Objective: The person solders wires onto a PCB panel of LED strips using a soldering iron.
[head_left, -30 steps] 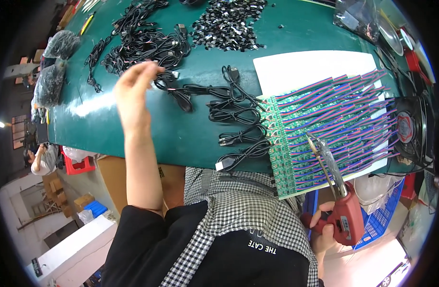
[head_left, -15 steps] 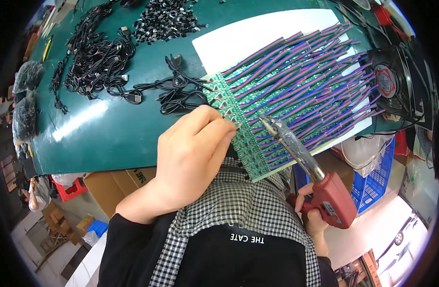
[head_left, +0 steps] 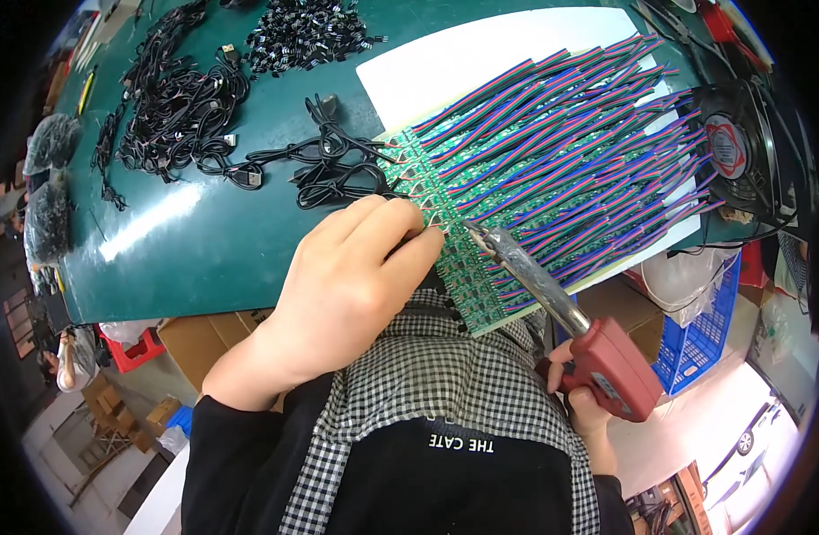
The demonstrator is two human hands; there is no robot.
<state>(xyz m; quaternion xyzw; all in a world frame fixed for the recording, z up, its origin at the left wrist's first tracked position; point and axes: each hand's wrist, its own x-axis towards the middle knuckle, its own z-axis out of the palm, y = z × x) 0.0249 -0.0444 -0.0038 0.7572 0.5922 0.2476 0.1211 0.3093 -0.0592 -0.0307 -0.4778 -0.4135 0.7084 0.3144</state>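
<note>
Left fingers (head_left: 400, 234): curled together, tips pressed down at the left edge of the green circuit boards, just where a black cable reaches the boards; whether they pinch the cable end cannot be told, as the hand covers it.
Left hand (head_left: 351, 276): middle of the frame, knuckles up, forearm running down to the lower left.
Right fingers (head_left: 563, 367): wrapped tight around the grip of the red soldering gun, lower right of the frame.
Right hand (head_left: 580, 401): mostly hidden behind the gun's body; only the thumb side and wrist show.
Red soldering gun (head_left: 610, 366): its grey metal barrel slants up and left, and the tip sits on the boards just right of the left fingertips.
Green circuit boards (head_left: 445, 236): a row of small boards laid side by side in a slanting band from upper centre to lower centre, at the near edge of the desk.
Coloured wires (head_left: 570, 152): red, green, blue and dark strands, running from the boards up and right in close parallel rows.
White sheet (head_left: 481, 58): lies under the boards and wires, upper centre.
Black cable (head_left: 338, 174): loose loops just left of the boards.
Cable heap (head_left: 182, 102): bigger tangle of black leads, upper left.
Small black parts (head_left: 307, 31): a pile at the top edge.
Desk (head_left: 204, 241): green top.
Fan (head_left: 735, 147): round black one at the right edge, beside the wire ends.
Blue crate (head_left: 699, 325): below the desk, lower right.
</note>
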